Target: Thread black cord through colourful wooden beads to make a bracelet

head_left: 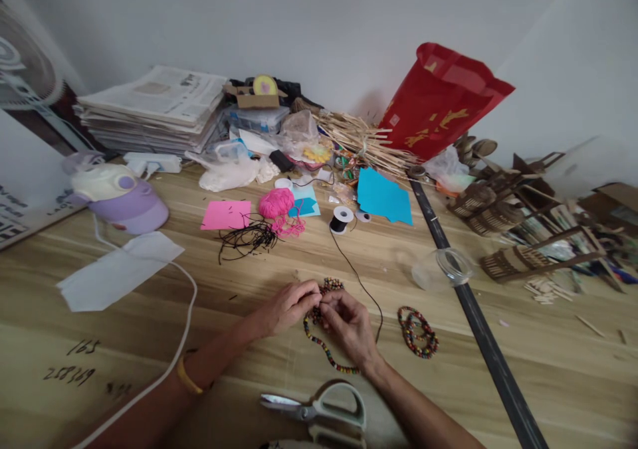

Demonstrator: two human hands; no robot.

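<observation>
My left hand (288,306) and my right hand (349,326) meet at the middle of the wooden table (149,382), fingers pinched together on a string of small multicoloured beads (326,353) that loops down between them. A small heap of loose beads (333,283) lies just beyond my fingertips. A thin black cord (359,284) runs from my hands up to a black thread spool (341,220). A finished bead bracelet (417,331) rests to the right of my right hand. Scissors (319,409) lie near the front edge, below my hands.
A clear lidded jar (443,269) lies on its side by a long dark metal bar (478,329). Farther back are pink yarn (276,203), blue paper (383,196), pink paper (226,214), a red bag (438,100), newspapers (154,107), a purple cap (124,196) and wooden basket models (518,236).
</observation>
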